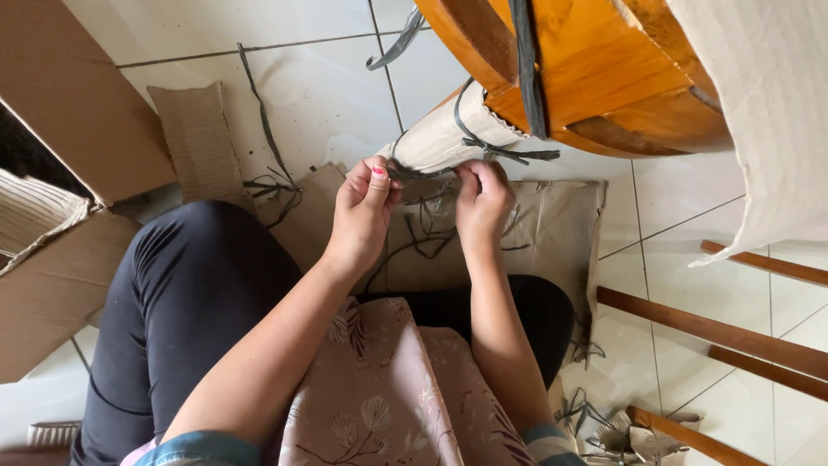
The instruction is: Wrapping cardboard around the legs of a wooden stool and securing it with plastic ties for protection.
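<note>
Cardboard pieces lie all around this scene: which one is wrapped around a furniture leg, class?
The pale cardboard sleeve just above both hands, tied with a dark string. The others lie flat on the tiles.

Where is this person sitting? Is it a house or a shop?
Probably a room in a home, though I can't be sure. The person sits on a white tiled floor, both hands working at dark string on cardboard-wrapped wooden furniture, with opened cardboard boxes lying beside them.
</note>
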